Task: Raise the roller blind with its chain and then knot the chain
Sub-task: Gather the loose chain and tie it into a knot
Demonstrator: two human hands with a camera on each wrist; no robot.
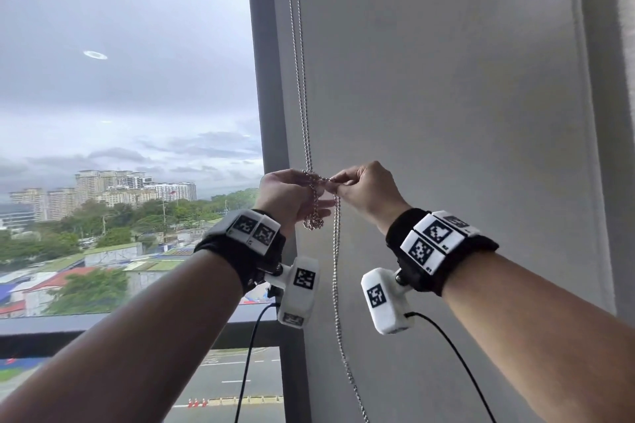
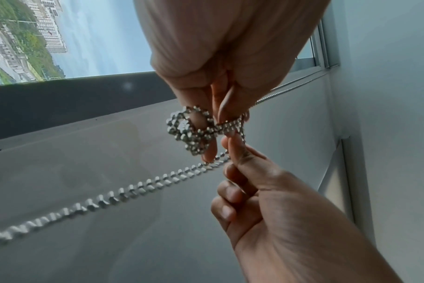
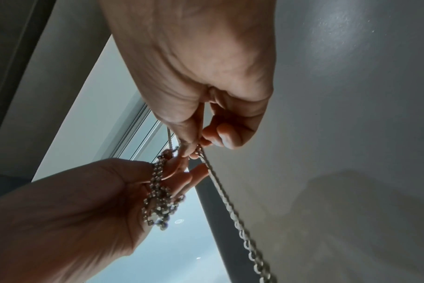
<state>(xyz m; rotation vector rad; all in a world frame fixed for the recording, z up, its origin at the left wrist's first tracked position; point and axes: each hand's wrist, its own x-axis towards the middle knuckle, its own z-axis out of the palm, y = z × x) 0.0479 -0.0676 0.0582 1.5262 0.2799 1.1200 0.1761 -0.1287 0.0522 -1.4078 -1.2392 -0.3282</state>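
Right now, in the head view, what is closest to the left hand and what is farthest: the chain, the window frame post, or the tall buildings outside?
From the left hand:
1. Chain, in its fingers.
2. Window frame post, just behind and above.
3. Tall buildings, far outside, left.

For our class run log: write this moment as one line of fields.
stage: knotting | left hand: holds bunched chain loops | right hand: pinches chain | blind: cannot tell | knot: unfinished
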